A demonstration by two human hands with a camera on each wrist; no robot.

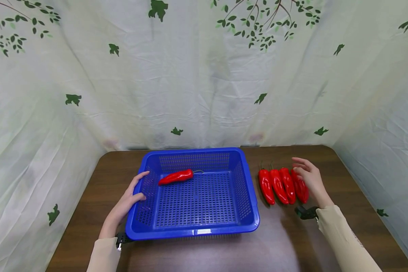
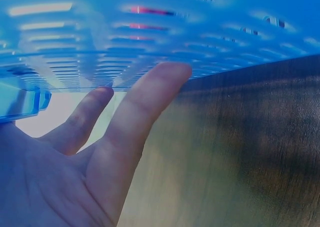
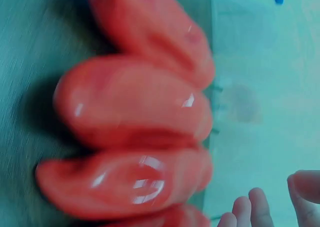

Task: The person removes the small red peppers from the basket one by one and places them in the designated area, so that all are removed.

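Note:
A blue plastic basket [image 1: 197,196] with slotted sides stands on the table. One red chili pepper [image 1: 176,176] with a thin stem lies inside it, toward the back left. My left hand [image 1: 130,192] holds the basket's left rim; in the left wrist view, fingers [image 2: 145,102] show against its slotted wall. Right of the basket, several glossy red peppers [image 1: 266,185] lie side by side, stems to the back. Over the rightmost pepper [image 1: 300,189] is my right hand [image 1: 311,179], fingers loosely bent. In the right wrist view its thumb and fingers are apart, with nothing between them.
The brown wooden table [image 1: 197,255] has a back edge close to a pale curtain [image 1: 197,94] printed with green leaves. More of this cloth hangs along the left and right sides. Dark straps with small devices [image 1: 306,212] sit at both wrists.

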